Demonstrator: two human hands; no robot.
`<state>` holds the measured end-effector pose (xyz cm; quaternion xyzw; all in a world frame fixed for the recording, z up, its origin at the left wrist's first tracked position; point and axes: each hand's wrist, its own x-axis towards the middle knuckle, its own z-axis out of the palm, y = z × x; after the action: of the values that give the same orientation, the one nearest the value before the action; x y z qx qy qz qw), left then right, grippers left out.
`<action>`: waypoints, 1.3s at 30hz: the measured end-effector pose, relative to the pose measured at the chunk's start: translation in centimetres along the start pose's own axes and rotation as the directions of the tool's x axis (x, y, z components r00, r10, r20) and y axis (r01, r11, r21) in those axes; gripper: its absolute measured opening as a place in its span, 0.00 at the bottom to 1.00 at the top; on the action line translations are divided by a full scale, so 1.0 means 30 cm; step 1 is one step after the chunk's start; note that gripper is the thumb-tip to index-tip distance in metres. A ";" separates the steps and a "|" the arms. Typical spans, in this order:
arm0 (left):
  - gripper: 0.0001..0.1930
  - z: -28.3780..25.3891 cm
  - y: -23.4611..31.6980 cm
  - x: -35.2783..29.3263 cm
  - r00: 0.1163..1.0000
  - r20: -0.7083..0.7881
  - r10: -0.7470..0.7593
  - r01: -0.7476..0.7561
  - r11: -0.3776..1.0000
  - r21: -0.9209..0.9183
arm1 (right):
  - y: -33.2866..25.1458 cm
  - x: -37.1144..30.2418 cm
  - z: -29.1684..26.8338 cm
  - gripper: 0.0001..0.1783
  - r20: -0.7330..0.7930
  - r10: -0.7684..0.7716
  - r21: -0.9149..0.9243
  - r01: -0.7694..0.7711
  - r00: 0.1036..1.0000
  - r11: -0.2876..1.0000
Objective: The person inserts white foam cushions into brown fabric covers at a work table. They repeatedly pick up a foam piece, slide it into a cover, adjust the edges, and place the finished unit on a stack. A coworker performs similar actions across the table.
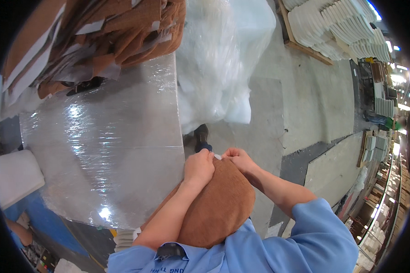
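A brown fabric cushion [221, 200] with a rounded outline rests against my body, between my forearms. My left hand [199, 167] is closed on its far edge. Close beside it, the fingers of my right hand [239, 159] pinch at the same edge. Between the fingertips of both hands a small white piece [217, 157], like a tab or strip, shows at the cushion's far end. Whether that piece is fixed to the fabric I cannot tell.
At left is a table [136, 118] covered in shiny clear film, with stacked brown fabric pieces [136, 36] at its far end. Clear plastic-wrapped bundles [223, 59] stand ahead. White pads [328, 27] are stacked on a pallet at far right. Another person's arm [20, 232] shows lower left.
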<state>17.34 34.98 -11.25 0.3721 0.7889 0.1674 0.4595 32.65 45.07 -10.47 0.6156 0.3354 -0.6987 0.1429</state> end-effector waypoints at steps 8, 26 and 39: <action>0.18 0.039 -0.027 0.026 0.997 0.067 -0.034 0.034 0.999 -0.010 | 0.090 0.084 -0.021 0.08 0.255 0.074 0.225 -0.133 0.964 0.965; 0.18 0.027 -0.032 0.006 0.994 0.032 -0.103 0.107 0.940 -0.325 | 0.018 0.092 0.000 0.07 0.254 0.087 0.240 -0.150 0.963 0.959; 0.18 0.076 -0.075 0.004 0.985 -0.149 -0.088 0.032 0.940 -0.340 | 0.033 0.273 0.022 0.08 0.556 0.510 0.070 -0.648 0.656 0.758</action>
<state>18.27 33.40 -13.88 0.2491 0.7944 0.3151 0.4557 31.11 45.66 -18.58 0.4984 -0.0256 -0.7883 0.3598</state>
